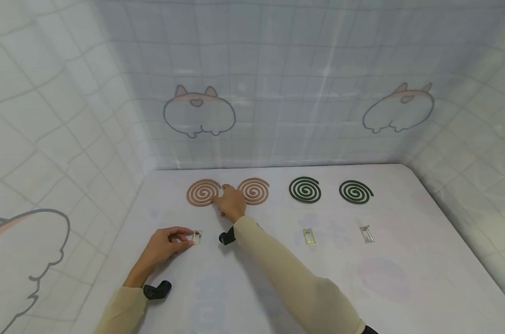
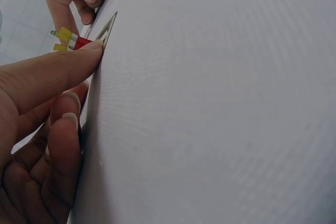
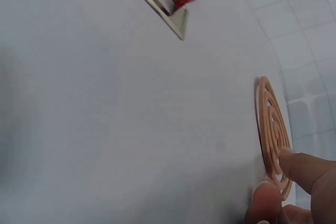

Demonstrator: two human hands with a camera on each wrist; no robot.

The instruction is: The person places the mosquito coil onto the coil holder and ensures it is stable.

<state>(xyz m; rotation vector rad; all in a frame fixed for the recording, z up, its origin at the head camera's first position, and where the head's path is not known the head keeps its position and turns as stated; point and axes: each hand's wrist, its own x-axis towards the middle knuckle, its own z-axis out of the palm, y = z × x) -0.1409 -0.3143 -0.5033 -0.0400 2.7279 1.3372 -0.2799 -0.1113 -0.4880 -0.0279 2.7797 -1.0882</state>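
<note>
In the head view a brown mosquito coil (image 1: 200, 193) lies flat at the table's back left, and my right hand (image 1: 231, 202) is at its right edge. Thumb and index stand apart there, fingertips right at the rim; the right wrist view shows the same coil (image 3: 269, 124) with a fingertip overlapping it. My left hand (image 1: 167, 243) pinches a small rectangular metal coil stand (image 1: 197, 238) by its left side, close to the table. Beside its thumb in the left wrist view sits a small red and yellow piece (image 2: 73, 40).
A second brown coil (image 1: 254, 191) lies just right of my right hand. Farther right are two dark green coils, one inner (image 1: 304, 189) and one outer (image 1: 355, 192). In front of them lie a gold-toned stand (image 1: 309, 236) and a silver-toned stand (image 1: 367, 234). Printed curtains enclose the table.
</note>
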